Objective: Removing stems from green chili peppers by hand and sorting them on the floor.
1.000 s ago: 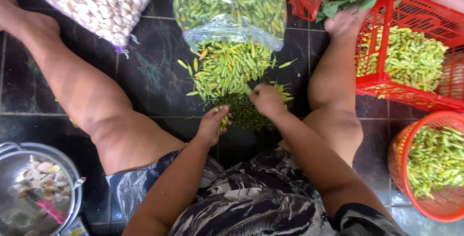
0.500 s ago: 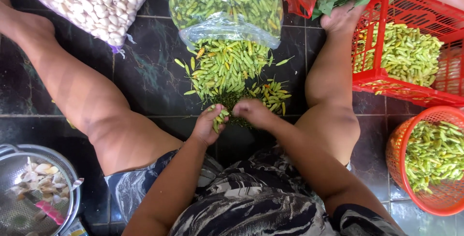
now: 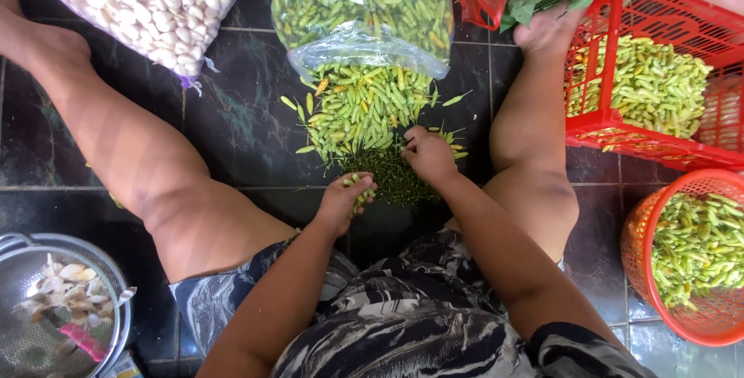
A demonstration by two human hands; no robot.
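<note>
Between two legs, left hand (image 3: pixel 341 201) cups chillies (image 3: pixel 358 189) (several).

The person sat with both bare legs spread wide and knees bent. Both forearms reached forward between the thighs, converging ahead of the lap. The left hand (image 3: pixel 343 201) was cupped, fingers curled inward in a loose closed grip. The right hand (image 3: pixel 428 153) lay slightly farther forward, knuckles up, fingers bent down and pinched together at the tips.
</note>
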